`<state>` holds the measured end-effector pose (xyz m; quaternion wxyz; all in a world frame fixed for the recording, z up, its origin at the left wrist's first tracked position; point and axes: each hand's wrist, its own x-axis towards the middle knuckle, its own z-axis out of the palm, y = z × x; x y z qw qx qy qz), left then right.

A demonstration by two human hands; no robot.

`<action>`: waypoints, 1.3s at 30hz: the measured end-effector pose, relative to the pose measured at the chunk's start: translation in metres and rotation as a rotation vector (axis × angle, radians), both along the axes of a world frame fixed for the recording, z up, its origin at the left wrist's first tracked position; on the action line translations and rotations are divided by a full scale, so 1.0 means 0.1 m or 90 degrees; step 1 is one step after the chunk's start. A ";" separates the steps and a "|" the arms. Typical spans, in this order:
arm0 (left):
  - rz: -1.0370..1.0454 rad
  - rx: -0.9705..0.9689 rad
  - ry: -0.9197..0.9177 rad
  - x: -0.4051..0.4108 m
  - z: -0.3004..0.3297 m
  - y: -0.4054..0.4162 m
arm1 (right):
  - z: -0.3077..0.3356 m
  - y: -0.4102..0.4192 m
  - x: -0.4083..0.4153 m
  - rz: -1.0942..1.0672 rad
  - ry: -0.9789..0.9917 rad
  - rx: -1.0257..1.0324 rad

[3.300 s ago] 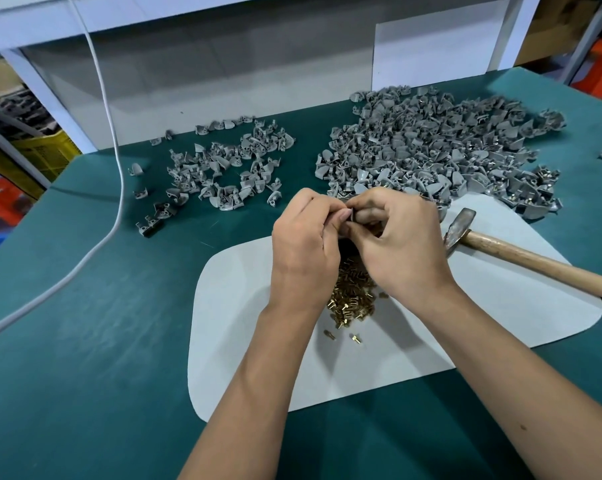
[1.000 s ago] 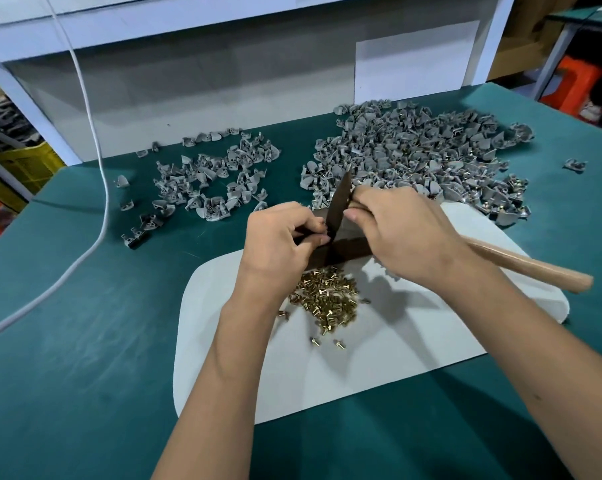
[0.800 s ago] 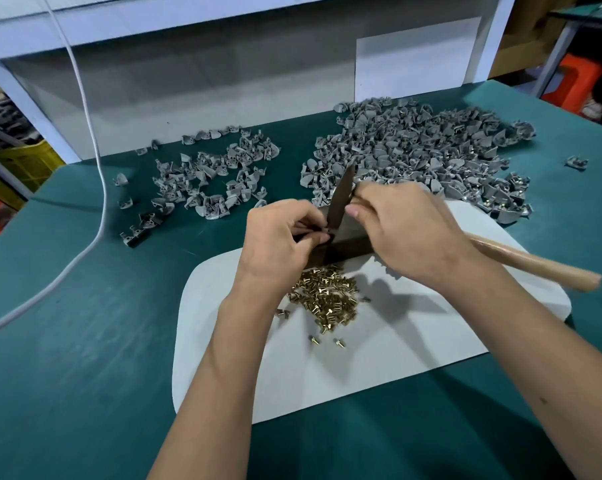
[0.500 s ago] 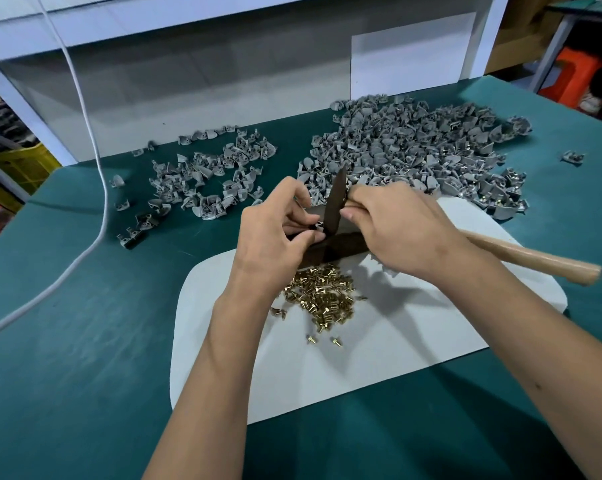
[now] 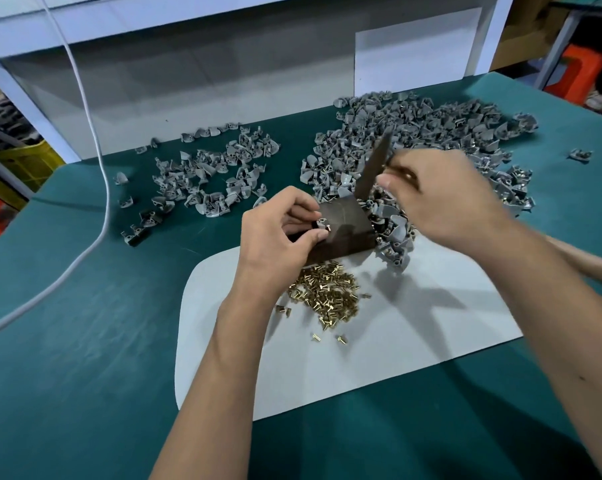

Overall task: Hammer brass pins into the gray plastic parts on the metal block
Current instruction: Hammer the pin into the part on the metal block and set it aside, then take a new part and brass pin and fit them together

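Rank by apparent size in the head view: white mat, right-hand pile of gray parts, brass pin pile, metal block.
1. White mat
2. Right-hand pile of gray parts, though it lies farther off
3. Brass pin pile and metal block: alike, and a hand partly covers the block

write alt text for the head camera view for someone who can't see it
A person's left hand pinches a brass pin on a dark metal block while the blurred right hand holds a hammer raised above it. Loose pins and gray plastic parts lie around.
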<state>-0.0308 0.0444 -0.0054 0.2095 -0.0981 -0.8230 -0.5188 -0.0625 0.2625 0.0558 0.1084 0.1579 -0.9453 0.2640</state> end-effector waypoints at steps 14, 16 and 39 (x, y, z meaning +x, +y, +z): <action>0.041 0.015 -0.035 -0.01 -0.04 -0.04 | -0.11 0.66 0.11 -0.232 -0.182 0.208; 0.037 0.024 -0.028 0.01 -0.05 -0.04 | -0.04 0.50 0.09 -0.208 -0.097 0.172; 0.127 -0.041 0.031 0.01 -0.07 -0.07 | -0.29 -0.75 0.04 0.001 -0.020 0.008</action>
